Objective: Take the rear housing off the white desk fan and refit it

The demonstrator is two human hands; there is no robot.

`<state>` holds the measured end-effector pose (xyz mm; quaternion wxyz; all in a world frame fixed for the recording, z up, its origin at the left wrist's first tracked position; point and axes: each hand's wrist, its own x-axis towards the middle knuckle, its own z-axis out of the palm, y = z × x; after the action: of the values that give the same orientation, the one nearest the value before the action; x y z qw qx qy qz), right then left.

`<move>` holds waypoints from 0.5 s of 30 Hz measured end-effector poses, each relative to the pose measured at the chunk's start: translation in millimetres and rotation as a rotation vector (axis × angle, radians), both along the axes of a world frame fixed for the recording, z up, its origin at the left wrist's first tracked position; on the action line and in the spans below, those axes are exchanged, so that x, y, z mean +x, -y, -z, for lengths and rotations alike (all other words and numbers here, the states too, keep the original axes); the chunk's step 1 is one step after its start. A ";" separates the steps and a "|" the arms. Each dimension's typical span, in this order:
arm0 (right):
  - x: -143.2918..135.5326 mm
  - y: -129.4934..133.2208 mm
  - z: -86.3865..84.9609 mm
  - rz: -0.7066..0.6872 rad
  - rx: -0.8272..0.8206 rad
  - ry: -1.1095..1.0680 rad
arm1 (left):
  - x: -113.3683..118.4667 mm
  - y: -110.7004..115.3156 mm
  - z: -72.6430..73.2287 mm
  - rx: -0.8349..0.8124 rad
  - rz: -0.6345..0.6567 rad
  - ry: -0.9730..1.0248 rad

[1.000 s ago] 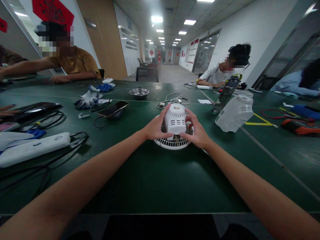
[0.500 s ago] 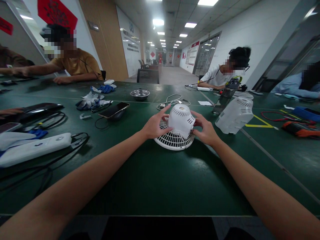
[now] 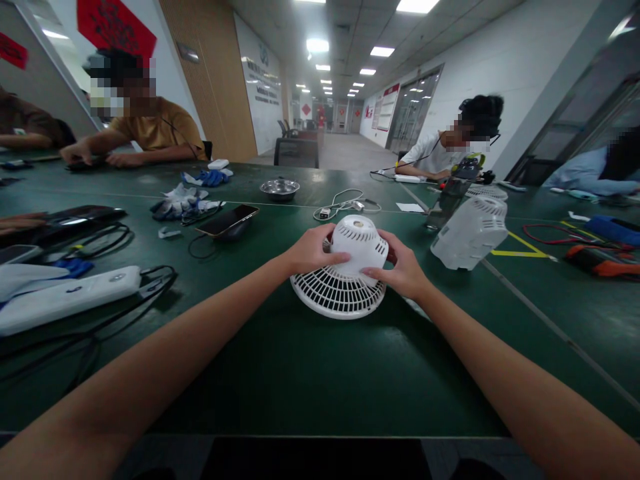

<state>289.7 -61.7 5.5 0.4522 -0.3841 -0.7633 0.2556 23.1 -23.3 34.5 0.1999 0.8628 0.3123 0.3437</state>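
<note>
Where the middle of the frame dips slightly below centre, a white housing (image 3: 356, 247) with a domed, slotted top sits over a white round grille (image 3: 333, 293), between the person's two hands. Its domed end points towards the top of the frame and its body slopes down towards the lower right, with a row of slots facing right. The grille spreads out beneath it, showing more to the lower left than to the right; whether the two parts are joined cannot be told.

Both hands are clamped on the housing from opposite sides, so neither is clearly nearer. The left hand (image 3: 314, 251) grips from the left, its thumb laid across the near face; the right hand (image 3: 406, 269) grips from the right, its thumb lower, by the bottom edge. Most of the fingers are hidden behind.

Just beyond, towards the top of the frame, a pale cable (image 3: 345, 199) lies coiled on the green surface (image 3: 320, 380). Farther up and left is a metal bowl (image 3: 280, 190); a white fan base (image 3: 470, 235) stands tilted, well apart, right of the right hand.
</note>
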 end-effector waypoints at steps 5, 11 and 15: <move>-0.4 2.3 -4.9 0.012 0.013 0.031 | 0.1 -1.3 2.0 -0.109 0.025 0.015; 1.3 4.3 -7.6 0.021 0.058 0.094 | 0.2 0.4 0.5 -0.080 0.010 -0.001; 2.0 3.9 -4.5 0.037 0.071 0.066 | 1.0 1.2 0.8 -0.050 0.000 0.011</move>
<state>291.7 -65.6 10.1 0.4447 -0.3903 -0.7791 0.2070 24.1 -24.5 33.7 0.2233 0.8556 0.3198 0.3404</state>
